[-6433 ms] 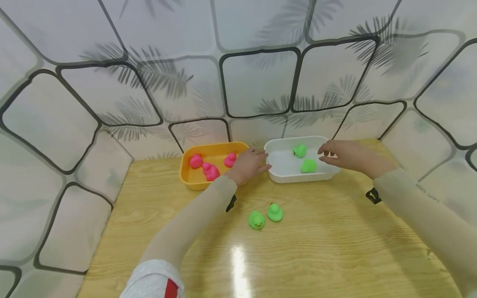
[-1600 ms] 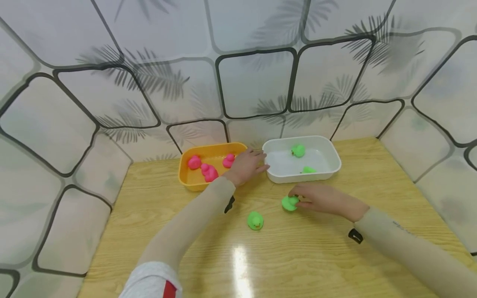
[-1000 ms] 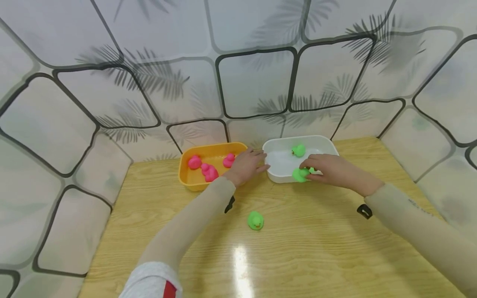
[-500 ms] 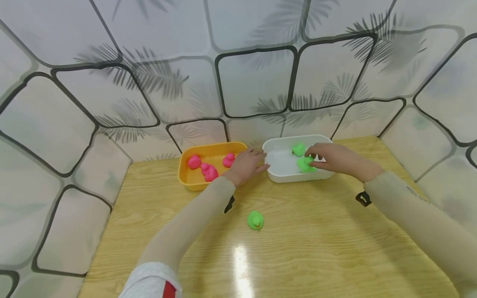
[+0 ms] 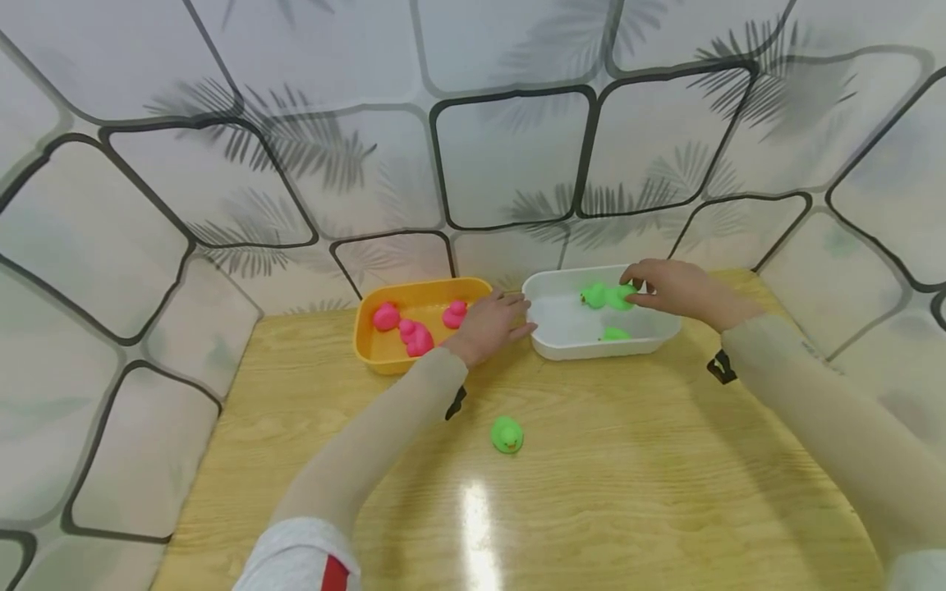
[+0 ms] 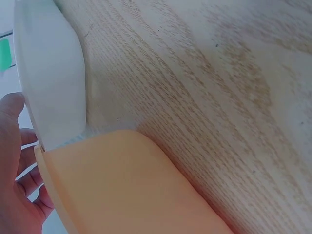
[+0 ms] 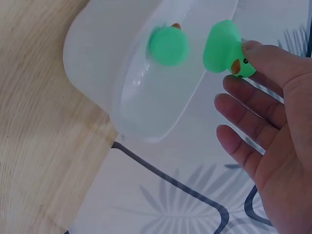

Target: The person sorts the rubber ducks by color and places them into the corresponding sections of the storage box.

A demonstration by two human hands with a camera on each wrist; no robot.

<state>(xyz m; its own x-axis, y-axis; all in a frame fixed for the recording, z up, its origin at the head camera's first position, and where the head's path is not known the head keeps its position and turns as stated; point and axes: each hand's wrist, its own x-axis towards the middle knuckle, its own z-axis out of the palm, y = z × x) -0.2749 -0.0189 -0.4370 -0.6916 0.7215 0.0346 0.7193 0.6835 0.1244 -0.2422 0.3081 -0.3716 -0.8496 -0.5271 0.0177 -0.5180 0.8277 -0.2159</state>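
My right hand [image 5: 676,287] pinches a green toy duck [image 7: 223,46] by its head between thumb and index finger, the other fingers spread. It holds the duck over the back right part of a white tub [image 5: 572,351]. One green duck [image 5: 592,295] is in the tub beside the held one, and another [image 5: 615,334] shows partly above the front rim. My left hand [image 5: 488,327] rests, fingers relaxed, across the right end of an orange tub [image 5: 380,364], its fingertips at the white tub's left rim. On the table in front lies one more green duck [image 5: 507,435].
Three pink ducks are in the orange tub, including this pink duck [image 5: 417,337] near the front. Both tubs stand side by side at the back of the wooden table [image 5: 628,476]. A patterned wall covering [image 5: 510,164] rises behind and on both sides.
My right hand took one of the two green ducks from the table and carried it up over the front rim to the white tub's back. My left hand stayed in place.
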